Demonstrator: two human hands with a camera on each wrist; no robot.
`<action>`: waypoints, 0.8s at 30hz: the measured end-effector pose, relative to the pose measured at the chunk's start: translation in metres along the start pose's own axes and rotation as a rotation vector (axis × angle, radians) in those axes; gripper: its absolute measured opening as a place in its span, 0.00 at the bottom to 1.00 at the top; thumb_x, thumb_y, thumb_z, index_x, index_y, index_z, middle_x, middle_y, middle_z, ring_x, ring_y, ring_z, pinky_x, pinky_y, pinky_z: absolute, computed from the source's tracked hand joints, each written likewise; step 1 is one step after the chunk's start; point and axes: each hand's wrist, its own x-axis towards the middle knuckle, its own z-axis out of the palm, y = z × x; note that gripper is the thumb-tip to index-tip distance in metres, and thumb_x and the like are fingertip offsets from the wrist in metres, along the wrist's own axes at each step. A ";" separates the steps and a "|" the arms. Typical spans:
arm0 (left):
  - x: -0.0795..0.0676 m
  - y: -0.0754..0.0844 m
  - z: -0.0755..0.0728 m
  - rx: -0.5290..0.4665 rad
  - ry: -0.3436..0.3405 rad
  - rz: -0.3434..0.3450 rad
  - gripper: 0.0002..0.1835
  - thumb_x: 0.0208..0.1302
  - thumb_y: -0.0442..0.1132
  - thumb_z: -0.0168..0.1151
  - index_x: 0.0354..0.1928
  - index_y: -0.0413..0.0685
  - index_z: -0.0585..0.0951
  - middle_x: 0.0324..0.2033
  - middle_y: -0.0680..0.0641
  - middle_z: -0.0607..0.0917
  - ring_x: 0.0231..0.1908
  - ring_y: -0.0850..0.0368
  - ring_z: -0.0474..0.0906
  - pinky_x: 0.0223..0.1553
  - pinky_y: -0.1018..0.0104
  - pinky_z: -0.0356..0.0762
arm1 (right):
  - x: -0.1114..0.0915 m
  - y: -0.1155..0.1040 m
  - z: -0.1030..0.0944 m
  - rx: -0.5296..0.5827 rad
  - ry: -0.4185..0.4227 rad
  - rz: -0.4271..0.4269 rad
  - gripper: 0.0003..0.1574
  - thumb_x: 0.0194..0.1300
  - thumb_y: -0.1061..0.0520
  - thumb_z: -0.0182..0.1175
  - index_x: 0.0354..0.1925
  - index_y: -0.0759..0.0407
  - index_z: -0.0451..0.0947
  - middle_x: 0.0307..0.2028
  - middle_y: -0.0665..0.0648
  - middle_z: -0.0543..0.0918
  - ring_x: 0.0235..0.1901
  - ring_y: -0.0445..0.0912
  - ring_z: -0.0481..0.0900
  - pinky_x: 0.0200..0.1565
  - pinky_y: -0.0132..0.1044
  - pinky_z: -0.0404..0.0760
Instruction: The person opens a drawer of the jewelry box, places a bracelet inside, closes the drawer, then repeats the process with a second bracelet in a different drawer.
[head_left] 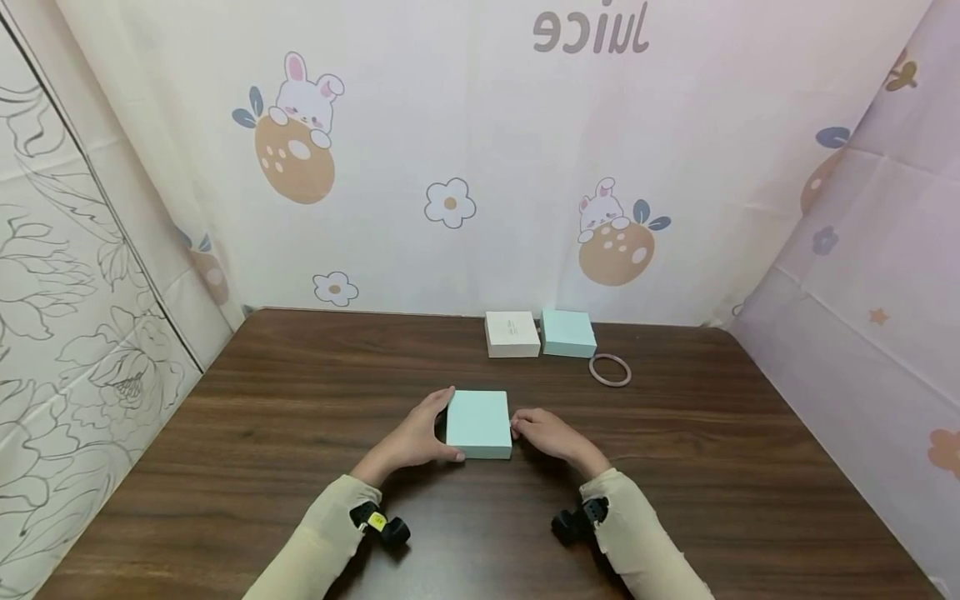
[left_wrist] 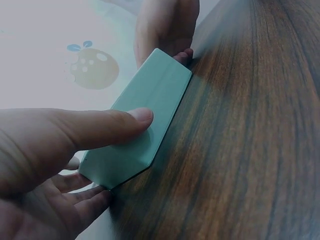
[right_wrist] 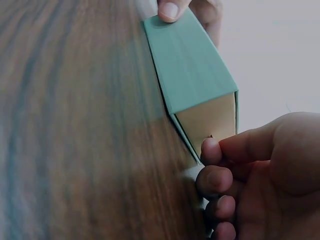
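A mint-green drawer-style box (head_left: 478, 421) lies on the table in front of the person. The left hand (head_left: 415, 435) grips its left part, with the thumb pressed on the near side and the other fingers around the left end and far side. At the opposite end, the right hand (head_left: 551, 433) has its thumb and index finger pinched together right at the pale inner drawer face (right_wrist: 205, 117). A tiny dark tip of a pull tab (right_wrist: 211, 136) shows above those fingertips; the rest is hidden by them. The right hand's other fingers are curled.
At the back of the brown wooden table (head_left: 300, 375) stand a white box (head_left: 513, 335) and another mint-green box (head_left: 568, 333), side by side. A pale pink ring (head_left: 610, 383) lies just in front of them. Printed curtains hang behind and beside the table.
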 end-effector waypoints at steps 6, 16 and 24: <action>0.001 0.003 -0.002 0.003 0.010 0.006 0.55 0.46 0.40 0.78 0.72 0.35 0.54 0.69 0.34 0.58 0.67 0.38 0.55 0.60 0.44 0.60 | 0.001 0.001 -0.004 0.027 -0.002 -0.004 0.17 0.71 0.62 0.43 0.28 0.65 0.74 0.24 0.55 0.71 0.25 0.44 0.66 0.32 0.37 0.65; 0.000 0.001 -0.002 0.018 0.011 0.003 0.55 0.46 0.41 0.77 0.73 0.37 0.54 0.69 0.36 0.58 0.67 0.40 0.55 0.60 0.45 0.60 | 0.001 0.003 -0.007 0.051 -0.027 -0.024 0.17 0.70 0.64 0.42 0.28 0.67 0.73 0.24 0.53 0.70 0.25 0.43 0.66 0.31 0.35 0.66; -0.003 0.001 -0.002 0.006 -0.003 0.029 0.55 0.47 0.41 0.77 0.72 0.34 0.54 0.69 0.34 0.57 0.66 0.39 0.56 0.59 0.47 0.64 | -0.004 0.005 -0.006 -0.076 -0.005 -0.038 0.16 0.70 0.63 0.43 0.27 0.63 0.73 0.23 0.50 0.69 0.24 0.43 0.67 0.31 0.36 0.66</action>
